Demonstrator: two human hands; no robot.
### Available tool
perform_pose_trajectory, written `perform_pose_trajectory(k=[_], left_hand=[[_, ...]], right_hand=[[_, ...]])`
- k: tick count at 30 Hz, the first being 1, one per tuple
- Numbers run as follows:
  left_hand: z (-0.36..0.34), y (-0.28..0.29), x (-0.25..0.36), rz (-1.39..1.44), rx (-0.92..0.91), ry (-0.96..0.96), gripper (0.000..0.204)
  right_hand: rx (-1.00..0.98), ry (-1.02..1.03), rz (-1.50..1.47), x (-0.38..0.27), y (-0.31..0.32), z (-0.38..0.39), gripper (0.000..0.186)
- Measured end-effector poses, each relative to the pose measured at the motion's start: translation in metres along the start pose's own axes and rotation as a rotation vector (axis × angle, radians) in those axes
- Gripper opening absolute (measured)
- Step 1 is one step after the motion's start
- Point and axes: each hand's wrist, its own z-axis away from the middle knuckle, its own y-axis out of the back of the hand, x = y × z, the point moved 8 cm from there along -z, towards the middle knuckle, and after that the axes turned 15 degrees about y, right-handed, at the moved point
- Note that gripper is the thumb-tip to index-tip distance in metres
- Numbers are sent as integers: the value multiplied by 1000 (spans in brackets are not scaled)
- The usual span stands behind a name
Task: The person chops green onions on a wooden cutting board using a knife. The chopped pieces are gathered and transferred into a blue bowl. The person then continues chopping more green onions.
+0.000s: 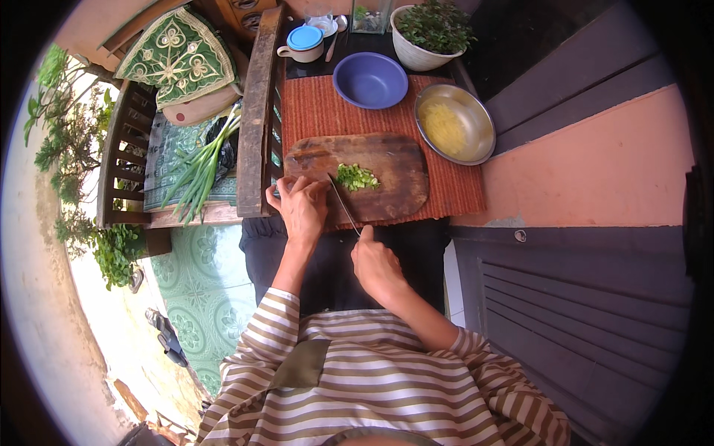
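Both hands are busy on the board (387,160): left hand (301,204) sits curled at the near-left edge, fingertips tucked, pinning down something I can't make out underneath, probably the onion stalks. Right hand (375,262) is clenched round the handle of a knife (343,202), blade angling up toward the pile of chopped greens (355,177) in the middle of the board.

If you ask me, the trick here is keeping those left knuckles ahead of the fingertips as a guide, and rocking the blade instead of lifting it high, so the slices stay thin and even.

Board lies on a red mat (320,111). Far side: an empty blue bowl (370,79), and right of it a steel bowl (455,123) with something pale yellow in it. Further back, a mug with a blue lid (303,43) and a white pot with a plant (430,33). Whole green onions (199,167) lie on the chair to the left. No packages, labels or signs that I can spot.
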Motion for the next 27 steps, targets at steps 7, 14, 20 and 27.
perform_pose_trajectory(k=[7,14,20,27], left_hand=[[-4,1,-5,-59,-10,73,10],[-1,2,-8,-31,18,58,10],[7,6,-3,-12,52,16,10],[1,3,1,8,30,-19,9]], right_hand=[[10,25,-24,-3,3,5,28],[15,-1,-45,0,7,24,27],[41,48,-50,-2,21,14,26],[43,60,-38,-12,23,15,26]])
